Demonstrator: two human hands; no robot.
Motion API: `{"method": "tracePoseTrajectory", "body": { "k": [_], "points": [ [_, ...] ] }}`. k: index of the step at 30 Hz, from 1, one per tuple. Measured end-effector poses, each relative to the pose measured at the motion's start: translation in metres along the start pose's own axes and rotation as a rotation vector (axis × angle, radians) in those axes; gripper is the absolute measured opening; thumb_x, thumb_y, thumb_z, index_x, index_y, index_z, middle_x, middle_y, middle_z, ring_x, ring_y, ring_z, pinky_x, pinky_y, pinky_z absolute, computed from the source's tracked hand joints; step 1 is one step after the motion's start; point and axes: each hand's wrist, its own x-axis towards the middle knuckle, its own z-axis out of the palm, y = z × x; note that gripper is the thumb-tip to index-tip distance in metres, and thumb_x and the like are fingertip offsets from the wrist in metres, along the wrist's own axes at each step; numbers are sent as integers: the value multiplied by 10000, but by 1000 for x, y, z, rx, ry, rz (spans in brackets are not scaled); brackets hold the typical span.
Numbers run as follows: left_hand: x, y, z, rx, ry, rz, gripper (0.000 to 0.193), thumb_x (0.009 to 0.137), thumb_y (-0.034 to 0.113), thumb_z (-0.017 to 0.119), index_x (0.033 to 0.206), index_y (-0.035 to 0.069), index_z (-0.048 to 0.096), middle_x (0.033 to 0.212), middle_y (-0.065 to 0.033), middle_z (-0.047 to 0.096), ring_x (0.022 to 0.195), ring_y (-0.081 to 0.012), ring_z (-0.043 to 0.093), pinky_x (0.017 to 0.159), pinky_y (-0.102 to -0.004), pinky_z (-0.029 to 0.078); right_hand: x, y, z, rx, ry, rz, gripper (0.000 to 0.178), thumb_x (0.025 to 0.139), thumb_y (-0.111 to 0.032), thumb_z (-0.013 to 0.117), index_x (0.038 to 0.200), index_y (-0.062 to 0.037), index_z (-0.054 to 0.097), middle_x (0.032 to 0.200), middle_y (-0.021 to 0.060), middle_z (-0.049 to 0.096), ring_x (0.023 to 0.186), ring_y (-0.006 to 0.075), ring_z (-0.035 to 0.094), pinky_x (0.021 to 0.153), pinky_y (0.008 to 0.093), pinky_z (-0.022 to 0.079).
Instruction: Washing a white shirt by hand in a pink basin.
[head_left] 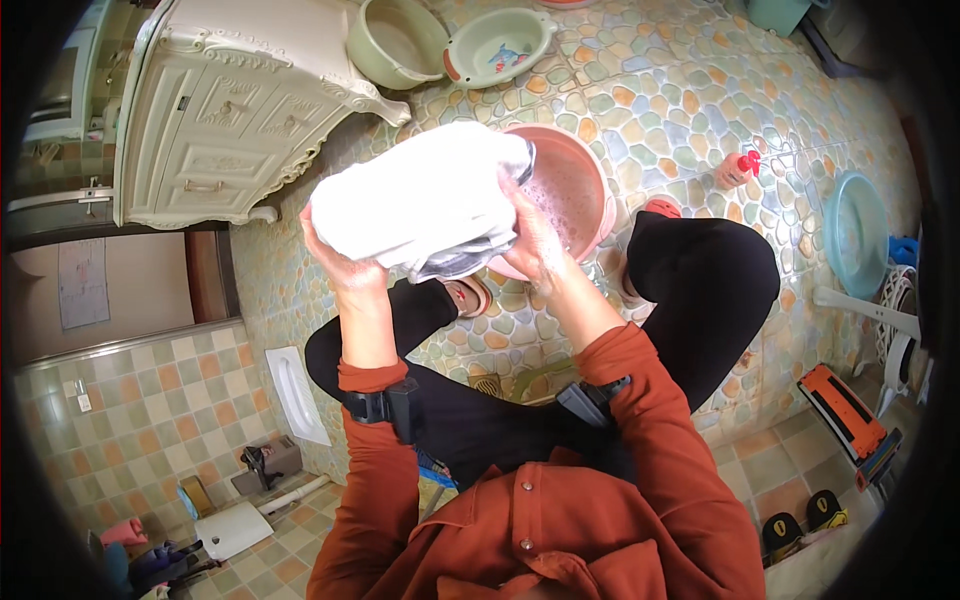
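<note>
1. Floor [680, 140] of stone-patterned tiles; on it a pink basin [603, 170] of suds, then pale green basins [378, 60] farther off, beside a cream cabinet [225, 115] at left.
2. Left hand [345, 265] and right hand [534, 235] clasp a white cloth bundle [420, 190] between them, overlapping the pink basin's left side.
3. Its underside and some fingers are hidden; a teal tub [785, 12], far right, is cut off.
</note>
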Motion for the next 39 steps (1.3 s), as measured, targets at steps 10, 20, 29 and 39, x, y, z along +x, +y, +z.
{"method": "tracePoseTrajectory", "body": {
  "k": [10, 20, 29, 39],
  "points": [
    [-12, -16, -7, -51, 1, 2, 473, 927, 377, 406, 1194, 15, 553, 1165, -137, 615, 1059, -280, 601, 923, -420, 492, 0, -3, -15, 196, 18, 20, 409, 959, -360, 481, 1247, -70, 513, 1225, 78, 579, 1124, 237, 555, 990, 435, 435],
    [-35, -28, 18, 530, -158, -346, 416, 812, 277, 641, 1082, -37, 592, 971, -107, 660, 836, -177, 655, 718, -290, 529, 8, -4, -16, 6, -130, 141, 794, 869, -682, 383, 1399, -91, 347, 1453, 88, 359, 1338, 273, 347, 1074, 488, 329],
    [-75, -94, 50, 1669, -457, 559, 255, 706, 334, 735, 773, 89, 734, 1067, -107, 631, 1173, -278, 510, 1040, -580, 233, 37, 0, -54, 0, -178, 200, 668, 886, -642, 439, 1279, -104, 494, 1216, 86, 563, 1104, 242, 540, 975, 382, 434],
    [-75, -133, 45, 1251, -452, 537, 143, 728, 179, 704, 748, 38, 689, 749, -93, 674, 731, -261, 654, 796, -402, 462, 45, -2, -62, 58, -267, 286, 525, 911, -442, 565, 1247, -48, 484, 1178, 76, 547, 1066, 198, 536, 916, 349, 456]
  ]
}}
